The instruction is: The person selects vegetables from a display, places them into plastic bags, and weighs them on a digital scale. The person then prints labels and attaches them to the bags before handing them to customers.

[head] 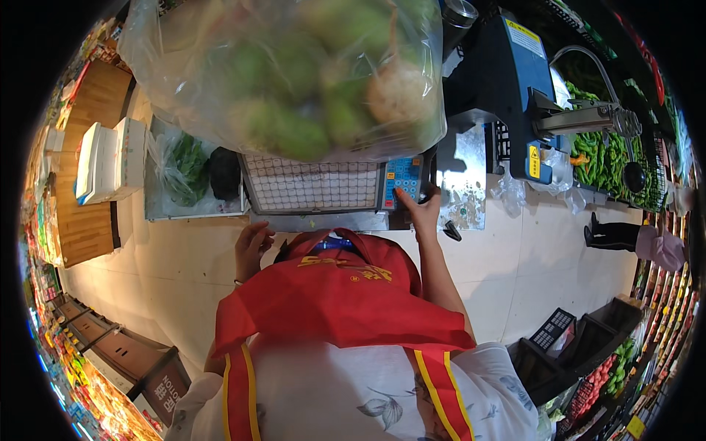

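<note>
In front of me is a retail scale's keyboard with a wide grid of white keys and a blue keypad at its right end. My right hand reaches the keypad, its thumb on or just over the lower keys; its other fingers curl at the scale's right edge, partly hidden. My left hand hangs near the counter's front edge with bent fingers, and nothing shows in it. A clear plastic bag of green, rounded produce fills the view above the keyboard, close to the camera and blurred, hiding the scale's upper part.
Left of the scale, a tray holds bagged leafy greens and a dark bundle. White foam boxes stand on a wooden counter. At right are a blue bag-sealing machine and green peppers. A person stands far right.
</note>
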Motion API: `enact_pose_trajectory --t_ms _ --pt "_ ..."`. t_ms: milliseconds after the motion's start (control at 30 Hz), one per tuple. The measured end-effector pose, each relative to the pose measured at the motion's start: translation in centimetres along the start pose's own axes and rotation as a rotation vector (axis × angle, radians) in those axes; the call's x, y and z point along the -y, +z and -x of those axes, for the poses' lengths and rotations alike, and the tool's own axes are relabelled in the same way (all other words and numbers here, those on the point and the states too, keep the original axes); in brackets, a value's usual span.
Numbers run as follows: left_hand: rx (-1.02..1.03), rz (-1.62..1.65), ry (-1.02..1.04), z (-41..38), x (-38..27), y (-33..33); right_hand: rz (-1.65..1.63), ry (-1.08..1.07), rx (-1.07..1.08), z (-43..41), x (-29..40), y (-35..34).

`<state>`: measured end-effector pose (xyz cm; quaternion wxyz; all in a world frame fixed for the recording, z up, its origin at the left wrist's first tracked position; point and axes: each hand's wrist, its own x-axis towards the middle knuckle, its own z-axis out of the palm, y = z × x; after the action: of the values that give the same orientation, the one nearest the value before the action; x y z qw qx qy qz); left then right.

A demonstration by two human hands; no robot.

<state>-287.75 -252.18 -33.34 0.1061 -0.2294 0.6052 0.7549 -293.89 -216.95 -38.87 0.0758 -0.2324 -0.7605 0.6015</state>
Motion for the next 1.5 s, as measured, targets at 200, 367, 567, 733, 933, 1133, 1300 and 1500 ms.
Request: enact_pose_trajectory --t_ms 200,367,567,733,933,1133,1300,1500 --pt "0.003 -0.018 -0.021 -0.2 0.2 -0.3 -0.003 0.023 0.006 0.2 0.4 -0.3" --pt "-0.011 -0.052 -0.026 -0.4 0.1 -0.5 -0.154 0.103 0.045 -0.3 0.0 -1.7" --pt "0.010 -0.009 -0.018 -0.5 0.3 -0.9 -0.039 0.087 0.006 -0.2 0.1 -1.1" --pt "0.038 0.015 -0.020 -0.9 0.5 -1.0 0.090 0.057 -0.006 -0.6 2.3 1.0" --pt "0.011 -0.009 -0.010 -1.3 0.7 -1.1 0.338 0.106 -0.110 -1.0 2.4 2.0" --pt "0.055 0.016 0.017 -2.7 2.7 -3.0 0.379 0.037 -0.179 -1.0 1.5 2.3" --pt "0.128 0.072 0.076 -3.9 1.5 -2.2 0.375 0.105 -0.184 -0.6 2.7 2.3" --pt "0.053 -0.004 0.073 -4.2 -1.1 -1.0 0.445 -0.338 -0.299 -0.8 1.3 1.6"
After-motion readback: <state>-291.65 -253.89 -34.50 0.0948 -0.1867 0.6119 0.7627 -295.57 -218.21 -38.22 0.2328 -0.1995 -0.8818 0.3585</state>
